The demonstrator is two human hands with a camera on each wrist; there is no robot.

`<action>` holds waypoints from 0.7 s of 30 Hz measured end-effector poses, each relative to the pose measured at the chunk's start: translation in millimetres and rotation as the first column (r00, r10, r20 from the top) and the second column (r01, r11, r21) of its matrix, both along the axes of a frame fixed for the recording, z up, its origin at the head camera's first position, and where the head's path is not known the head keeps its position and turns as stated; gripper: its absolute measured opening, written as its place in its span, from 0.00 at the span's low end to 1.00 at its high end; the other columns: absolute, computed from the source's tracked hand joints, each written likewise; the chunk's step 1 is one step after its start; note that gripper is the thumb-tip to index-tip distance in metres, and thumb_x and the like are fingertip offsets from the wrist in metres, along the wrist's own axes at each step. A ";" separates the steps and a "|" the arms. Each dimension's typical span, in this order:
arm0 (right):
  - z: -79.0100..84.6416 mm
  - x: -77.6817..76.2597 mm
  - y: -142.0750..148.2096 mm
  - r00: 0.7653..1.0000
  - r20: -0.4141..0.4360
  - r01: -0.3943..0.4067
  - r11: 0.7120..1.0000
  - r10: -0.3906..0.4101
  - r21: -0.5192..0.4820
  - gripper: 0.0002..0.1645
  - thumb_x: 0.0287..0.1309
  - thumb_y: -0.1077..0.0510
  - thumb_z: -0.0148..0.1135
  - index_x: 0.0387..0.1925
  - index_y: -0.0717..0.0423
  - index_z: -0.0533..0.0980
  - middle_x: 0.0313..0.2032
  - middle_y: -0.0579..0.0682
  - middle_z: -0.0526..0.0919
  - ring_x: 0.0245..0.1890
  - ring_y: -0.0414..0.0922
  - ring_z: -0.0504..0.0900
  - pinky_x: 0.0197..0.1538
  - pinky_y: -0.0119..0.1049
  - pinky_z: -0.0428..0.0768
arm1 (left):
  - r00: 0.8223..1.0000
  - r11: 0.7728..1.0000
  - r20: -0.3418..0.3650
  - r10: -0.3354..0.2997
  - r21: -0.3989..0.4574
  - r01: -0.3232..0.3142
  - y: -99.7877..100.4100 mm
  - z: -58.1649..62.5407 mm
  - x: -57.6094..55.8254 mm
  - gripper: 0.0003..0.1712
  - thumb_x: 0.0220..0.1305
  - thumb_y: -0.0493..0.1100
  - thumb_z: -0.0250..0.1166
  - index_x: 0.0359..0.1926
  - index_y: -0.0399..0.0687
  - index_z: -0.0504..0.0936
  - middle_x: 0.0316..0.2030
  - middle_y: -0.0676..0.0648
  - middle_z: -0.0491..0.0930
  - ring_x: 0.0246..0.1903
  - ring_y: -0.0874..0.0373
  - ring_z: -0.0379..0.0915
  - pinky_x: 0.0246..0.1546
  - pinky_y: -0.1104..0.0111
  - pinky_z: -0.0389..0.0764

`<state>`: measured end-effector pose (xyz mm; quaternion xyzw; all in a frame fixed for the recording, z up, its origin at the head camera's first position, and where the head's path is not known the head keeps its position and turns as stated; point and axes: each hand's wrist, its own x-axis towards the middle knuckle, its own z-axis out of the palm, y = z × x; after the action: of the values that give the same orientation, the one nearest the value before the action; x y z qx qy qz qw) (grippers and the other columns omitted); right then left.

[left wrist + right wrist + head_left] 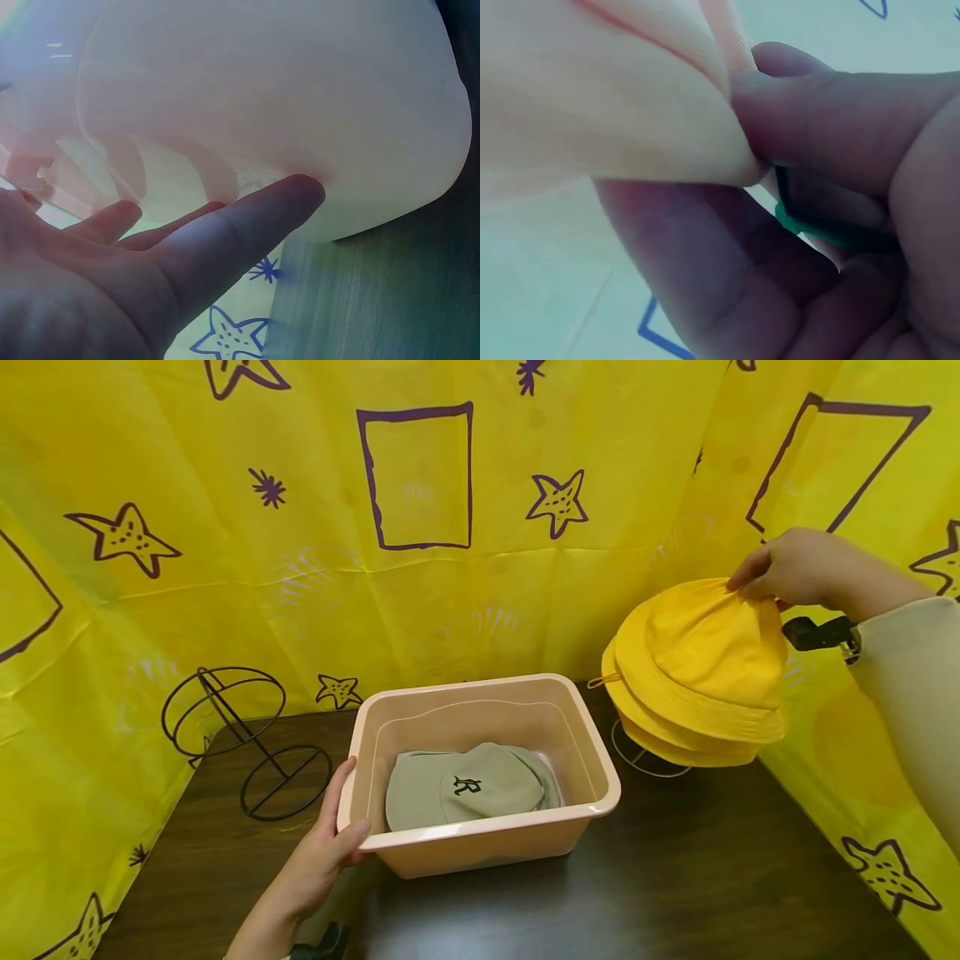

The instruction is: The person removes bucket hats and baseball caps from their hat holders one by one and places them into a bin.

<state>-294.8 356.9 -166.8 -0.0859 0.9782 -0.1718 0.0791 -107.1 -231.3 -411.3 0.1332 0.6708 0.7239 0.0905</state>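
In the head view, my left hand (315,856) grips the front left corner of a pale pink plastic basin (487,853), with the thumb at the rim. Its fingers lie against the basin's wall (262,90) in the left wrist view. Inside the basin is a grey-green cap (495,785) with a dark letter R. My right hand (813,568) pinches the crown of the topmost yellow brimmed hat (705,643). Several such hats are stacked over a wire stand (648,768). Up close in the right wrist view, thumb and fingers hold folded hat fabric (645,127).
A bare black wire hat stand (258,739) stands on the dark wooden table (637,885), left of the basin. Yellow cloth (420,585) with star and frame drawings hangs behind and along both sides.
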 end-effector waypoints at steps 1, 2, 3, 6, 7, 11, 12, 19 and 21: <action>2.1 -0.6 2.4 1.000 -0.016 0.006 1.000 -0.005 0.015 0.19 0.69 0.59 0.59 0.55 0.67 0.79 0.53 0.71 0.77 0.36 0.54 0.83 0.36 0.46 0.83 | 1.000 1.000 -0.001 0.000 -0.001 0.000 0.2 -0.2 0.1 0.44 0.73 0.33 0.49 0.78 0.64 0.36 0.70 0.32 0.35 0.52 0.33 0.67 0.45 0.57 0.80; 4.2 -1.0 4.9 1.000 -0.023 0.010 1.000 -0.009 0.020 0.19 0.69 0.59 0.59 0.55 0.68 0.79 0.53 0.72 0.76 0.36 0.54 0.83 0.36 0.46 0.83 | 1.000 1.000 -0.003 0.001 -0.002 -0.001 0.4 -0.4 0.3 0.44 0.73 0.33 0.49 0.79 0.64 0.36 0.70 0.32 0.34 0.53 0.33 0.67 0.45 0.57 0.80; 6.2 -1.5 7.2 0.999 -0.031 0.013 0.999 -0.012 0.031 0.19 0.68 0.59 0.59 0.54 0.67 0.79 0.53 0.72 0.76 0.35 0.53 0.83 0.36 0.46 0.82 | 1.000 1.000 -0.005 0.001 -0.003 -0.001 0.5 -0.5 0.3 0.44 0.73 0.33 0.49 0.79 0.64 0.36 0.70 0.32 0.34 0.53 0.33 0.67 0.45 0.57 0.80; 12.1 -2.9 14.4 0.999 -0.040 0.018 0.997 -0.015 0.078 0.19 0.68 0.59 0.59 0.54 0.68 0.79 0.51 0.71 0.78 0.33 0.51 0.82 0.34 0.45 0.82 | 1.000 1.000 -0.008 0.004 -0.008 -0.004 0.7 -1.0 0.4 0.44 0.73 0.33 0.48 0.79 0.64 0.36 0.70 0.33 0.34 0.53 0.33 0.67 0.44 0.58 0.80; 14.2 -3.1 16.4 0.999 -0.045 0.018 0.995 -0.013 0.101 0.19 0.68 0.60 0.59 0.54 0.68 0.79 0.50 0.71 0.79 0.33 0.50 0.82 0.33 0.44 0.81 | 1.000 1.000 -0.009 0.005 -0.008 -0.005 0.7 -1.1 0.3 0.44 0.74 0.33 0.48 0.79 0.64 0.36 0.70 0.33 0.34 0.53 0.33 0.67 0.44 0.58 0.80; 25.0 -2.2 20.9 0.996 -0.092 0.019 0.976 0.001 0.215 0.17 0.68 0.61 0.58 0.52 0.69 0.80 0.44 0.66 0.83 0.30 0.48 0.80 0.30 0.42 0.78 | 1.000 1.000 -0.010 0.003 -0.010 -0.003 0.7 -1.4 -0.1 0.44 0.74 0.33 0.48 0.79 0.65 0.36 0.70 0.33 0.34 0.52 0.33 0.67 0.44 0.57 0.80; 29.1 -1.4 21.0 0.994 -0.110 0.020 0.970 0.007 0.241 0.17 0.68 0.60 0.58 0.53 0.68 0.80 0.44 0.66 0.83 0.31 0.49 0.79 0.31 0.43 0.78 | 1.000 1.000 -0.010 0.003 -0.010 -0.003 0.6 -1.4 -0.2 0.44 0.74 0.33 0.48 0.79 0.65 0.36 0.70 0.33 0.34 0.52 0.33 0.67 0.44 0.57 0.80; 70.2 12.0 0.6 0.940 -0.340 0.092 0.951 0.014 0.295 0.17 0.69 0.57 0.60 0.52 0.65 0.81 0.48 0.70 0.81 0.39 0.63 0.77 0.39 0.55 0.74 | 1.000 1.000 -0.019 -0.003 -0.007 0.003 0.8 -1.8 -1.2 0.44 0.74 0.33 0.48 0.79 0.64 0.36 0.70 0.33 0.33 0.53 0.32 0.66 0.44 0.57 0.80; 82.6 15.7 -9.2 0.906 -0.422 0.113 0.952 0.018 0.284 0.16 0.68 0.58 0.62 0.51 0.64 0.82 0.45 0.69 0.82 0.35 0.61 0.76 0.36 0.50 0.73 | 1.000 1.000 -0.021 0.000 -0.010 0.000 1.0 -2.0 -1.4 0.44 0.74 0.33 0.48 0.79 0.63 0.36 0.70 0.32 0.33 0.53 0.32 0.66 0.44 0.57 0.80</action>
<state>-279.2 347.6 -84.1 -0.0836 0.9886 0.0003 -0.1250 -108.5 -230.4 -413.3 0.1405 0.6755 0.7190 0.0842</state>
